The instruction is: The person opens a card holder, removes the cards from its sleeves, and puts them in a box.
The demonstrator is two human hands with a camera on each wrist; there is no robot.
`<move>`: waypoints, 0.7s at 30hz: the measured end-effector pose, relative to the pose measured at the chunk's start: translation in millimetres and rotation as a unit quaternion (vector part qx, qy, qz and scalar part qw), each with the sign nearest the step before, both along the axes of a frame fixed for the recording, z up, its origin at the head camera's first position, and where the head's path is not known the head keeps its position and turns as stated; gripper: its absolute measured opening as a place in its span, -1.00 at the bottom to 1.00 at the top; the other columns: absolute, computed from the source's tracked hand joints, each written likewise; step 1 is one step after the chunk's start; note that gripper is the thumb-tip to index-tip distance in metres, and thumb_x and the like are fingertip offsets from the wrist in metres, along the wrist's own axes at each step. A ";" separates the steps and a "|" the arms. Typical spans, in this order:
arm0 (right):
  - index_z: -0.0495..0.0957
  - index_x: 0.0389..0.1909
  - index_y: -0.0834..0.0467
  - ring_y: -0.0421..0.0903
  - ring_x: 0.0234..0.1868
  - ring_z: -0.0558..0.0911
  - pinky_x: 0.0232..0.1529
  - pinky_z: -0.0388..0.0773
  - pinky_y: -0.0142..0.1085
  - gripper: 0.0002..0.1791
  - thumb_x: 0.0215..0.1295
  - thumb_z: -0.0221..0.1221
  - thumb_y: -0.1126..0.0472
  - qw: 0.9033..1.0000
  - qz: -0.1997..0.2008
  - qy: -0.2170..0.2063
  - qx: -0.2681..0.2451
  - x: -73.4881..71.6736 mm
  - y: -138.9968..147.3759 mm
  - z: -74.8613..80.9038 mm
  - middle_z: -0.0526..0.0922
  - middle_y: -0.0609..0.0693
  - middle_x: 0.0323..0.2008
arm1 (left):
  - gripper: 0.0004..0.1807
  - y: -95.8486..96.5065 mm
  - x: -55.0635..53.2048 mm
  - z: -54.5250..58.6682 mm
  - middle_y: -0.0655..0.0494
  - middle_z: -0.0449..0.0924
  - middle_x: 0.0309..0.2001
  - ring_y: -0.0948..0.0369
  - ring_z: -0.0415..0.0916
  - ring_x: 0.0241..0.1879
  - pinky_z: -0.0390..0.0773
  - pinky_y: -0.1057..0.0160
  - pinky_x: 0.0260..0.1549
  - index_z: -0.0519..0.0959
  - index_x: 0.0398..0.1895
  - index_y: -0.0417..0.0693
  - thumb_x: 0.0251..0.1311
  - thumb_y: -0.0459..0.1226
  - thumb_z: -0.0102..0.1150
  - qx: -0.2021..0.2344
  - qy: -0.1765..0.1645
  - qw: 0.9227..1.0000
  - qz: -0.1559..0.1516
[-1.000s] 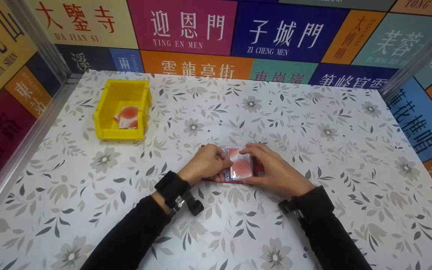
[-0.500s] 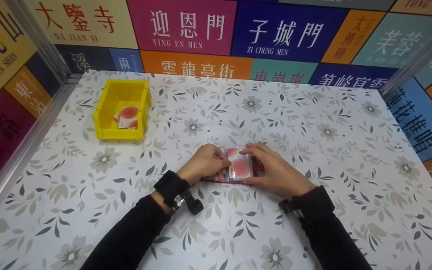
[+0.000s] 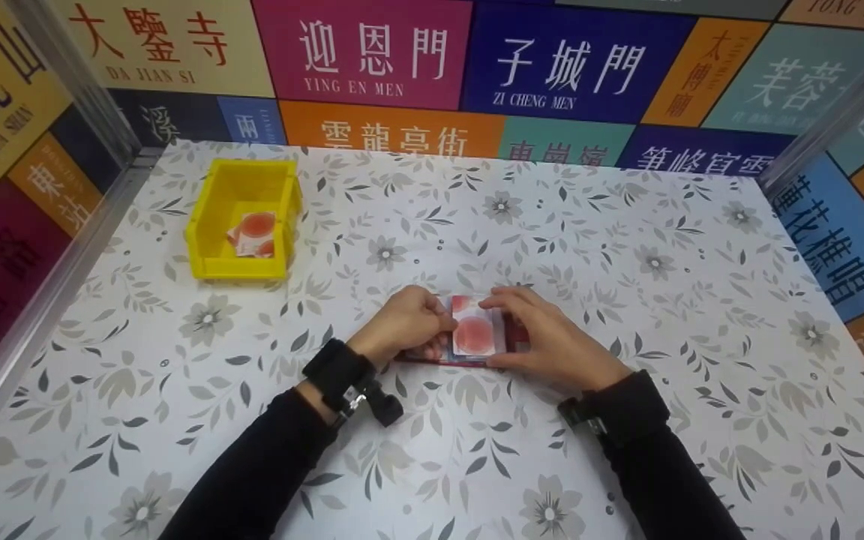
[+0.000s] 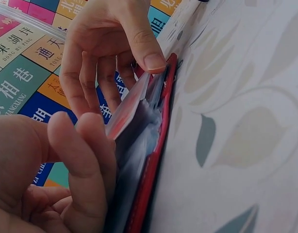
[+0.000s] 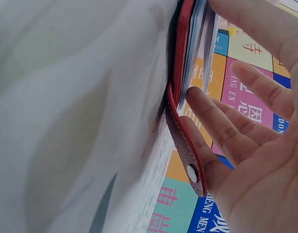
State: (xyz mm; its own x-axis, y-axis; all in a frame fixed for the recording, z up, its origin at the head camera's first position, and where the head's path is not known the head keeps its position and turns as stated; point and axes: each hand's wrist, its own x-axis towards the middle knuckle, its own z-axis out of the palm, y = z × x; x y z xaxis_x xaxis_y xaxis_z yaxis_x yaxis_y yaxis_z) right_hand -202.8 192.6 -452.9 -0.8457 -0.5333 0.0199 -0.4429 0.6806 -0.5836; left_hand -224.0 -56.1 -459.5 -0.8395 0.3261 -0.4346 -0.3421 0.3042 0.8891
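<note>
A red-edged card holder (image 3: 516,335) with clear plastic sleeves lies opened out on the table in front of me. On its sleeves is a white card (image 3: 474,334) with red circles. My left hand (image 3: 411,324) pinches the card's left edge between thumb and finger. My right hand (image 3: 548,339) spans the holder's right side and grips it, the thumb at the near edge and fingers at the far edge. In the left wrist view the card stands tilted up from the sleeves (image 4: 151,128). The right wrist view shows the holder's snap strap (image 5: 188,162) beside the right fingers.
A yellow bin (image 3: 241,268) stands at the back left, with a few red-and-white cards (image 3: 256,234) inside. The table (image 3: 627,225) has a leaf-patterned cover. Colourful printed panels (image 3: 372,56) wall it in at the back and sides.
The card has shifted slightly to the left across the holder, together with my left hand. My right hand and the holder stay nearly where they were.
</note>
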 end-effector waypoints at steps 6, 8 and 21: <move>0.50 0.43 -0.05 0.12 0.59 0.40 0.60 0.35 0.11 -0.17 0.14 0.62 0.01 1.000 -0.005 -0.007 0.007 -0.1 0.0 0.0 0.38 0.08 0.57 | -0.86 -5.0 -0.9 1.7 0.09 0.62 -0.54 0.31 0.50 -0.71 0.53 0.43 -0.71 0.61 -0.36 -0.19 0.41 -0.38 0.27 0.007 -0.001 1.000 -0.005; 0.50 0.43 -0.06 0.11 0.59 0.39 0.60 0.35 0.10 -0.18 0.15 0.61 0.00 1.000 -0.007 -0.010 0.010 -0.2 0.0 0.3 0.38 0.07 0.57 | -0.87 -6.5 -1.4 2.3 0.08 0.63 -0.53 0.31 0.51 -0.71 0.54 0.43 -0.70 0.62 -0.36 -0.20 0.41 -0.38 0.26 0.007 -0.001 1.000 -0.006; 0.50 0.43 -0.05 0.07 0.57 0.42 0.60 0.36 0.05 -0.19 0.16 0.60 0.01 1.000 -0.015 -0.028 0.005 0.8 -0.8 1.7 0.39 0.06 0.57 | -0.89 -18.4 -3.9 2.7 0.06 0.63 -0.50 0.30 0.48 -0.69 0.54 0.43 -0.67 0.61 -0.32 -0.22 0.42 -0.40 0.24 0.028 -0.027 0.999 -0.002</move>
State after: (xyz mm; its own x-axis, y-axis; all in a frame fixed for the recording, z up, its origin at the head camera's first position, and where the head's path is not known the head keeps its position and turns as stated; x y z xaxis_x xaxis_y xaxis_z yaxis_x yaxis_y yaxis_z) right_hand -202.0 191.9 -451.3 -0.8606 -0.5084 -0.0320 -0.3902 0.6983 -0.6002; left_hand -227.9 -74.5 -456.9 -0.8138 0.3547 -0.4604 -0.3896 0.2550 0.8850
